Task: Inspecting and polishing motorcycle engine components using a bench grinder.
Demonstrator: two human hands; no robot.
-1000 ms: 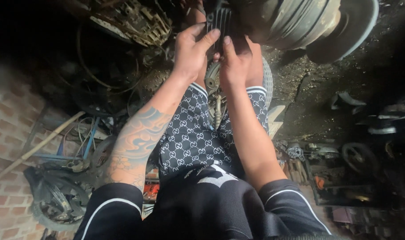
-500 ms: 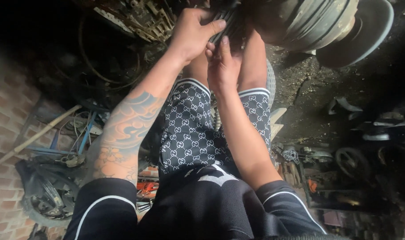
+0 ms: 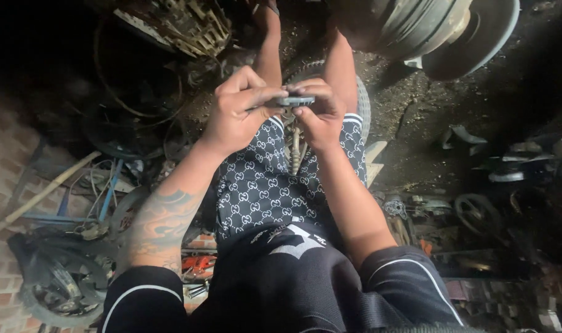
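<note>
Dirt floor point(image 3: 417, 142) spreads below me in the head view, dark and littered with scrap metal, with a strip of brick paving point(image 3: 3, 160) along the left edge. I am looking straight down over my black shirt and patterned shorts point(image 3: 262, 185).

My left hand point(image 3: 238, 114) and my right hand point(image 3: 318, 117) meet in front of my knees, and between them I hold a small flat grey metal part point(image 3: 295, 100). It lies roughly level, its left end pinched under my left thumb and fingers, its right end pinched by the fingertips of my right hand. Both grips are closed tight on it, one from each side. What kind of part it is I cannot tell; it is too small and too dim.

Right under the part, between my legs, a narrow tyred wheel point(image 3: 361, 105) stands on edge, and a chain-like strip point(image 3: 295, 151) runs down along its middle. Above my right hand, at the top of the view, a large grey pulley or drum point(image 3: 454, 31) with stacked rims hangs into the frame, well apart from my hands. At upper left sits a pale ribbed engine piece point(image 3: 188, 24). Lower left, an old tyre point(image 3: 53, 290) lies on the ground beside a blue metal frame point(image 3: 108, 191) and a long pale stick point(image 3: 40, 194).
</note>
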